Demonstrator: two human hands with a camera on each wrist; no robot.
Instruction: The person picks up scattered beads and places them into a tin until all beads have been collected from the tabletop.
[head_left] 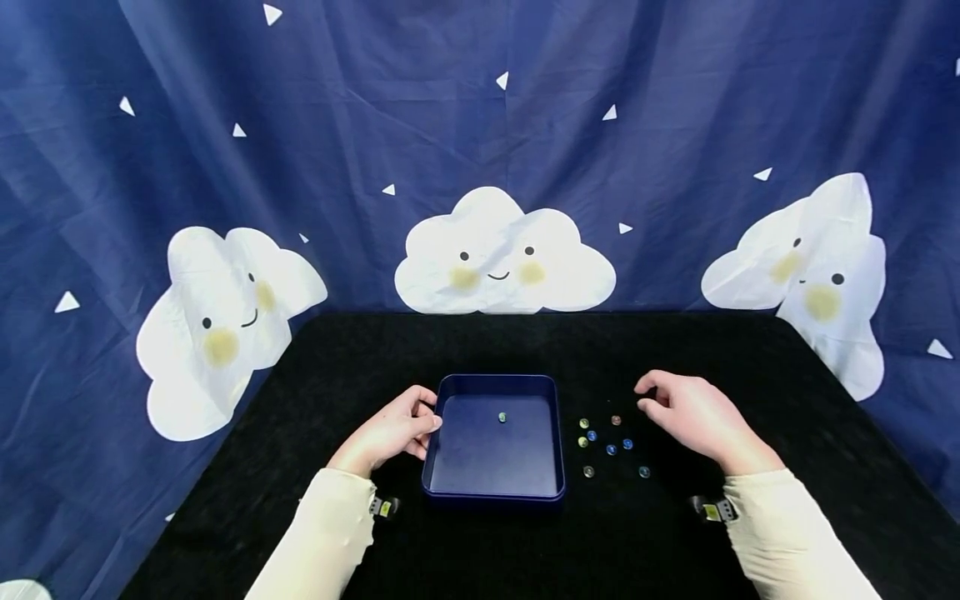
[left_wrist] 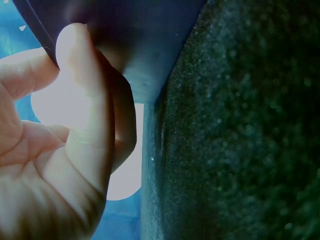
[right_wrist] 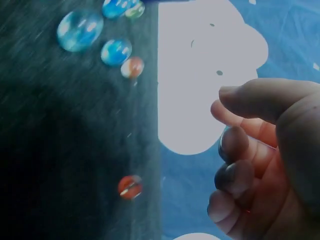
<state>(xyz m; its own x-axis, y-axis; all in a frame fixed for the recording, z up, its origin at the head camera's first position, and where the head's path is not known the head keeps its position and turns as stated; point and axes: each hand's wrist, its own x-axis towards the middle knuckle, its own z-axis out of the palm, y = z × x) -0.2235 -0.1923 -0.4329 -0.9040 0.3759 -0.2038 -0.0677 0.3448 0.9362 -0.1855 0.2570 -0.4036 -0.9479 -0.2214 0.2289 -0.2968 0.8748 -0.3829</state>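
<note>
A square navy-blue tray (head_left: 495, 497) lies on the black cloth in front of me, one greenish glass marble (head_left: 502, 417) on its floor. My left hand (head_left: 396, 427) pinches the tray's left wall, thumb at the rim and fingers outside; the left wrist view shows the thumb (left_wrist: 77, 60) against the wall. To the right of the tray lie several loose marbles, among them a blue one (head_left: 627, 444), an orange one (head_left: 617, 421) and a teal one (head_left: 644, 472). Above and right of them hovers my right hand (head_left: 697, 412), fingers loosely bent, nothing visible between them. The right wrist view shows a red-orange marble (right_wrist: 130, 187) near this hand.
Black cloth (head_left: 360, 350) covers the table, its far edge meeting a blue curtain (head_left: 450, 100) printed with white clouds. Yellowish marbles (head_left: 582, 442) lie nearest the tray's right wall. A clear marble (head_left: 588, 472) lies closer to me.
</note>
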